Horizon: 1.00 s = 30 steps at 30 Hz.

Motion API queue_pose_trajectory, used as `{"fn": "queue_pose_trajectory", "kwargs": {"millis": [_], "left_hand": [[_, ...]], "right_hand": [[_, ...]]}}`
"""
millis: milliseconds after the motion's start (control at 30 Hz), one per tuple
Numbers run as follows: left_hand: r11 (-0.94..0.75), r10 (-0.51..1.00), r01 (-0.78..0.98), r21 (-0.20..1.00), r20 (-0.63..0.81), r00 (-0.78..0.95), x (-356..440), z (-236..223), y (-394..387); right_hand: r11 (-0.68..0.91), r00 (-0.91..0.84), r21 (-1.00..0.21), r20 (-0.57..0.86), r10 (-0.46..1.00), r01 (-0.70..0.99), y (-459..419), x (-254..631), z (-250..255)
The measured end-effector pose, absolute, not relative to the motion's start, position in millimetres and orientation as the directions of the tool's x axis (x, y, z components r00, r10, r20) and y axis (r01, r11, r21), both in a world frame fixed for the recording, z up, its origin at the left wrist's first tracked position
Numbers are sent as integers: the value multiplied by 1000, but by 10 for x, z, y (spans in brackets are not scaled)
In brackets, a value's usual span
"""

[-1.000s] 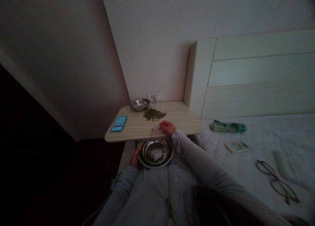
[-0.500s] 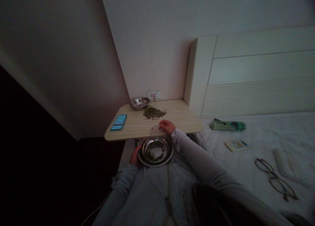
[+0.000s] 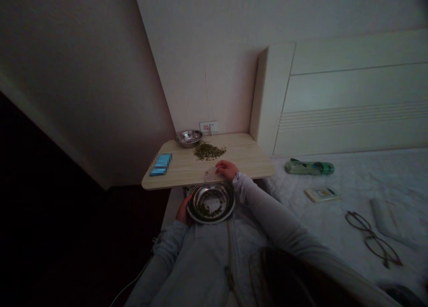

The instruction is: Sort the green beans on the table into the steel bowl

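Item: pale wooden bedside tabletop (image 3: 244,153), the reference point for all entries below. Right hand (image 3: 227,170): on the tabletop's near edge, fingers pressed together over a clear plastic piece (image 3: 210,176) (pinching it or only resting there, cannot tell). Left hand (image 3: 183,211): below that edge, against the rim of a steel bowl (image 3: 210,202), fingers hidden, grip cannot be told. The bowl holds scattered dark green grains (image 3: 207,211); a heap of like grains (image 3: 209,151) lies toward the tabletop's far edge, just beside a smaller steel bowl (image 3: 189,138). Toward the tabletop's left end: a blurred blue packet (image 3: 161,164). Right of the tabletop, on the bed: a green case (image 3: 309,167), a small card box (image 3: 323,194), eyeglasses (image 3: 372,239).
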<state>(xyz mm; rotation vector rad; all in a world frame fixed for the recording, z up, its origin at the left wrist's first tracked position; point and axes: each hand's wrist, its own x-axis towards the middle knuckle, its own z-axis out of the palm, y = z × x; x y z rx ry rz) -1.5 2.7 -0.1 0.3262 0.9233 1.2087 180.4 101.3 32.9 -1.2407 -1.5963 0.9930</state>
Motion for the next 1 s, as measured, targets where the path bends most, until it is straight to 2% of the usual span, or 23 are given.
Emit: {"fn": "queue_pose_trajectory", "kwargs": {"millis": [167, 500, 1000], "left_hand": [[371, 893, -656, 657, -447, 57, -8, 13, 23], [371, 885, -673, 640, -463, 47, -10, 16, 28], [360, 892, -661, 659, -451, 36, 0, 30, 19]], "right_hand": [[207, -107, -918, 181, 978, 339, 1082, 1815, 248], [157, -132, -958, 127, 983, 242, 1024, 1815, 337], [146, -131, -962, 118, 984, 230, 998, 1810, 368]]}}
